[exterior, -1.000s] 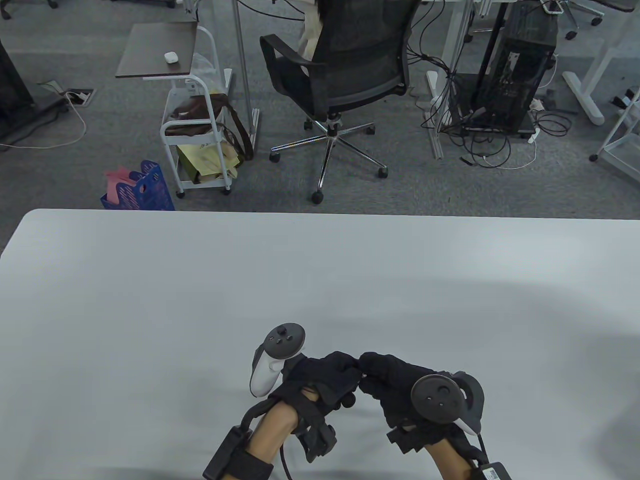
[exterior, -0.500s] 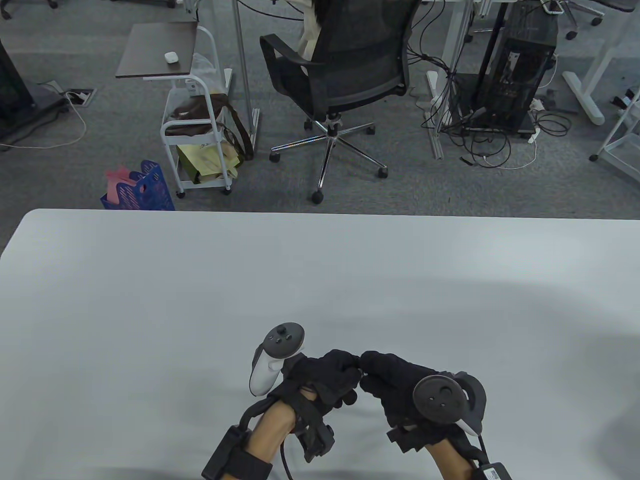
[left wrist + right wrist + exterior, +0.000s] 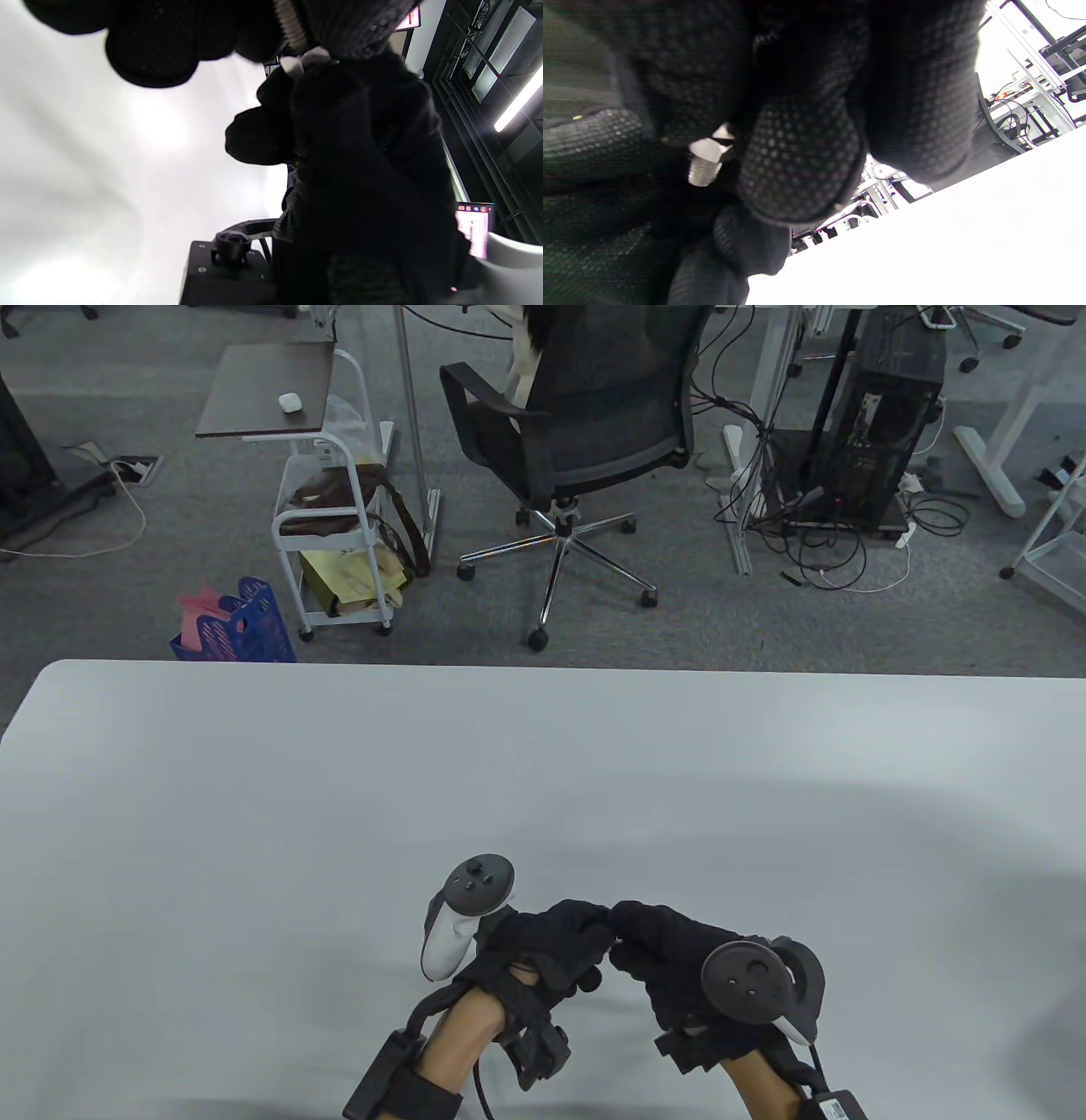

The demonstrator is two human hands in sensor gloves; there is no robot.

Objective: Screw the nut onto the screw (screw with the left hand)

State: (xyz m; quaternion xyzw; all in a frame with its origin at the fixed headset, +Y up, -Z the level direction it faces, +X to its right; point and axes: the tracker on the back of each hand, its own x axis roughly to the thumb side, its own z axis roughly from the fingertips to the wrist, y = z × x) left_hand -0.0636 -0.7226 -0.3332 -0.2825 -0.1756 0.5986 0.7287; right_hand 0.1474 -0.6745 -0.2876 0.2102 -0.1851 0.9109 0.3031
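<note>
Both gloved hands meet low in the middle of the grey table (image 3: 339, 814). My left hand (image 3: 594, 931) pinches the threaded metal screw (image 3: 291, 29), whose shaft runs up between its fingers (image 3: 150, 46). My right hand (image 3: 626, 937) pinches the pale hex nut (image 3: 303, 60) on that screw. In the right wrist view the nut (image 3: 712, 146) sits beside my right fingertip (image 3: 801, 169), with the screw's threads (image 3: 702, 171) sticking out below it towards the left glove (image 3: 585, 148). Screw and nut are hidden in the table view.
The hands are near the table's front edge. Beyond the far edge stand an office chair (image 3: 585, 432), a white cart (image 3: 331, 517), a blue crate (image 3: 242, 623) and a computer tower (image 3: 882, 415) with cables.
The left hand has shifted very slightly at the wrist. The two hands stay joined at the fingertips in the same spot.
</note>
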